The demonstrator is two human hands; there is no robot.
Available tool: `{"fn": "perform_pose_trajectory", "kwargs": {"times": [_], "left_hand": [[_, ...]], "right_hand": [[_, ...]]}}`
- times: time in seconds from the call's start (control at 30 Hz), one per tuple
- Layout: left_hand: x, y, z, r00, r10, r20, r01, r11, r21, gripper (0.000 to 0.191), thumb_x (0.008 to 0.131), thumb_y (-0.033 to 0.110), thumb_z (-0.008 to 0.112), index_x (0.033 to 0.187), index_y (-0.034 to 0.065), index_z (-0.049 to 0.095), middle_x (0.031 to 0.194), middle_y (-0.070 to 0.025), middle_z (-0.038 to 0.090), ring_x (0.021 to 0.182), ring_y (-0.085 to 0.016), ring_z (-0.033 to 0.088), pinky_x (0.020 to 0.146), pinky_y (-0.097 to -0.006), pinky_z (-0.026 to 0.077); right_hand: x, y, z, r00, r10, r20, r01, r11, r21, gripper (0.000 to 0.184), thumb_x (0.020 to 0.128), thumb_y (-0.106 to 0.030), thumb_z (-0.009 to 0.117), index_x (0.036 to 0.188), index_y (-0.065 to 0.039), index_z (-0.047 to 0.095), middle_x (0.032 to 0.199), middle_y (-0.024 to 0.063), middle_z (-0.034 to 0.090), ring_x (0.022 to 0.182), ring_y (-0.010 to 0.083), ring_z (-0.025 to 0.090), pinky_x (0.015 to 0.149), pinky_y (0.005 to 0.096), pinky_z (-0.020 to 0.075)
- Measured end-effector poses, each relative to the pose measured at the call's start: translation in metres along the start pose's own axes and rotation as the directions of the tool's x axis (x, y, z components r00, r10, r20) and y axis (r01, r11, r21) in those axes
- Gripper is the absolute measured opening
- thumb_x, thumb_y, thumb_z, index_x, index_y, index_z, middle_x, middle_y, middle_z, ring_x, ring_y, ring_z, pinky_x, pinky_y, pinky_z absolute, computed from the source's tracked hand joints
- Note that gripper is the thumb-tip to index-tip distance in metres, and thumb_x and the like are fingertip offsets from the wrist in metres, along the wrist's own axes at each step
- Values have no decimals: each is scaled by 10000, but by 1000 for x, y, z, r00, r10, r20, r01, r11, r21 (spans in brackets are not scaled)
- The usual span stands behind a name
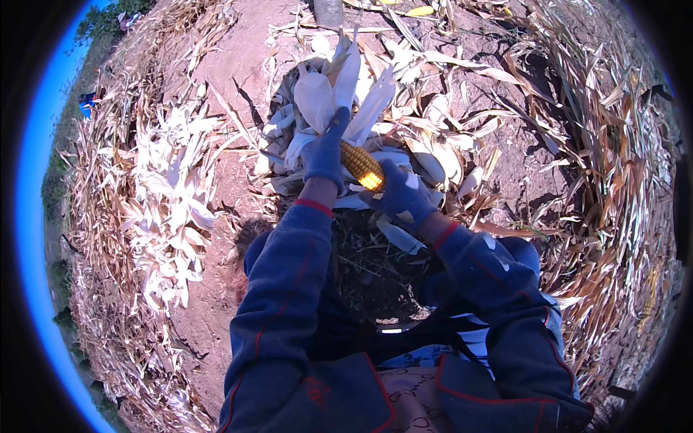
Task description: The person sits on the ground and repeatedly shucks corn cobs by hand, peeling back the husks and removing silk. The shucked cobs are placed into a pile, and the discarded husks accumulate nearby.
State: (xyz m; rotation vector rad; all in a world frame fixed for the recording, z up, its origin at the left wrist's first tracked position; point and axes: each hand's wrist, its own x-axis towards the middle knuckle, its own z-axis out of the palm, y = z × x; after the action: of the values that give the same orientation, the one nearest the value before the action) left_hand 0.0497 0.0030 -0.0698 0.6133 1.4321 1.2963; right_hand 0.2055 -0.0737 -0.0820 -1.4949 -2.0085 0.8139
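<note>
An ear of yellow corn (361,165) lies between my two gloved hands, its kernels bare and its lower end lit by the sun. Around its upper end my left hand (326,151) is closed, gripping the pale, peeled-back husks (346,81) that fan out above. My right hand (403,192), in the same blue-grey kind of glove with light flecks on it, touches the ear's lower end; whether its fingers grip the ear is hard to tell. Loose husks (433,157) lie beneath and beside the hands.
Dry corn stalks (612,162) are heaped along the right. White husks (173,189) lie in a pile at the left, with more dry stalks behind. Bare soil (216,303) shows between them. A post-like thing (328,12) stands at the top, near a yellow ear (419,11).
</note>
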Motion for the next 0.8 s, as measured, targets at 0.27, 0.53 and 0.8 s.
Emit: {"fn": "perform_pose_trajectory", "kwargs": {"times": [0.27, 0.53, 0.8], "left_hand": [[-13, 9, -3, 953, 6, 304, -14, 1000, 25, 335, 726, 69, 748, 1025, 3, 614, 933, -76, 652, 769, -158, 638, 670, -274, 523], [-26, 12, -22, 637, -325, 699, 445, 895, 11, 302, 814, 50, 644, 1112, 22, 604, 1005, -107, 651, 858, -172, 648, 699, -308, 552], [4, 4, -37, 840, -242, 485, 419, 858, -297, 215, 887, 246, 598, 994, 61, 575, 726, -21, 581, 548, -157, 580, 446, -288, 501]], "right_hand": [[-4, 20, -34, 989, -74, 131, 87, 992, -95, 556, 737, -388, 721, 1155, -97, 497, 905, 179, 626, 833, 372, 622, 723, 440, 499], [15, 43, -67, 892, -369, 259, 352, 929, 110, 603, 687, -327, 756, 1210, -142, 521, 1072, 125, 607, 962, 331, 603, 817, 400, 493], [21, 45, -43, 919, -315, 238, 268, 940, 211, 552, 709, -338, 764, 1145, -79, 546, 1034, 138, 607, 954, 320, 595, 823, 363, 472]]}}
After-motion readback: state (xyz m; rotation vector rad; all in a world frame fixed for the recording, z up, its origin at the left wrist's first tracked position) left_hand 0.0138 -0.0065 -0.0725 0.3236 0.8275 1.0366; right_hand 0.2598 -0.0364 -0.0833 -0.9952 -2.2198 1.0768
